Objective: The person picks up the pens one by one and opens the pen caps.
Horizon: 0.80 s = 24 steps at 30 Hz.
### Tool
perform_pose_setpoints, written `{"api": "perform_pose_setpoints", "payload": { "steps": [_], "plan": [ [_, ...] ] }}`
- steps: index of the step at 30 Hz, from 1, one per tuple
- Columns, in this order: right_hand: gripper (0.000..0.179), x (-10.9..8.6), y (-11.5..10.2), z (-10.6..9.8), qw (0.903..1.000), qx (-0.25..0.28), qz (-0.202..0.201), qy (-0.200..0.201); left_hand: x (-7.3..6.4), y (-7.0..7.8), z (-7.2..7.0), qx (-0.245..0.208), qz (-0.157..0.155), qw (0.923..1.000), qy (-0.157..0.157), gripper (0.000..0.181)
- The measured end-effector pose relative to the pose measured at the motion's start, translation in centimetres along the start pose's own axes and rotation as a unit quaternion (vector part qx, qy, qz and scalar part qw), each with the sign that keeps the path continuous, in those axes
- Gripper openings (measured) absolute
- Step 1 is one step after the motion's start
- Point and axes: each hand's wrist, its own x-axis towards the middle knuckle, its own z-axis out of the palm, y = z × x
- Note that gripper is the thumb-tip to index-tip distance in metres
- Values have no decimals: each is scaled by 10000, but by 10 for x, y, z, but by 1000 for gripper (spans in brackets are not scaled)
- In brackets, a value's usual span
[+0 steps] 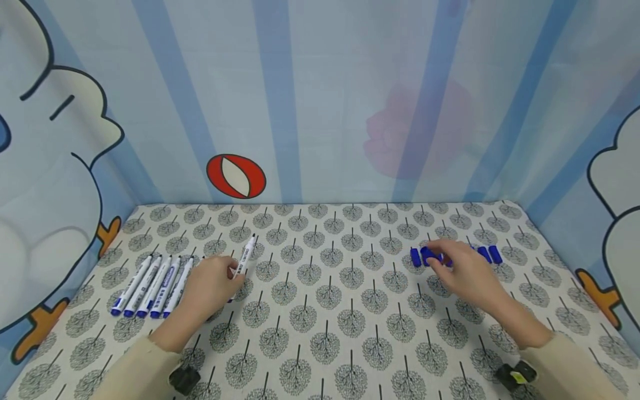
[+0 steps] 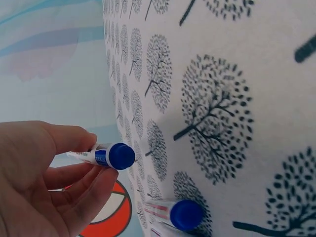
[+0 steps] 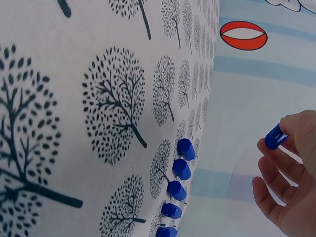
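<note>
My left hand [image 1: 212, 280] pinches a white marker [image 1: 245, 256] between thumb and fingers. That marker has no cap; its dark tip points up and away, and its blue end [image 2: 121, 156] faces the left wrist camera. Beside this hand, to its left, several uncapped white markers [image 1: 159, 290] lie side by side, blue ends toward me. At the right, my right hand [image 1: 467, 272] holds a small blue cap [image 3: 275, 138] with thumb and index finger, the other fingers loosely bent. Around and partly behind that hand runs a row of blue caps [image 1: 415, 257].
A cloth with grey tree prints [image 1: 325, 322] covers the table. Behind it hangs a pale blue striped backdrop [image 1: 330, 111] with a printed red and white ball [image 1: 236, 176]. Side panels with cartoon figures stand left and right. In the left wrist view another marker [image 2: 186, 215] lies below the hand.
</note>
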Motion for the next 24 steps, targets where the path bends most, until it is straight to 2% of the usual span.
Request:
{"api": "perform_pose_setpoints", "payload": {
  "steps": [9,13,16,24],
  "plan": [
    [30,-2,9,-9,9998,-86,114,146,-5,-6,2,-140,-357,9990,-223,34],
    [31,-4,13,-12,9997,-83,180,126,-8,-9,3,-201,-386,9987,-282,35],
    [30,-5,17,-13,9995,-145,216,175,-11,-11,4,-158,-364,9988,-295,34],
    [28,-9,24,-18,9991,-135,367,175,-12,-10,7,120,-554,9970,-520,39]
  ]
}}
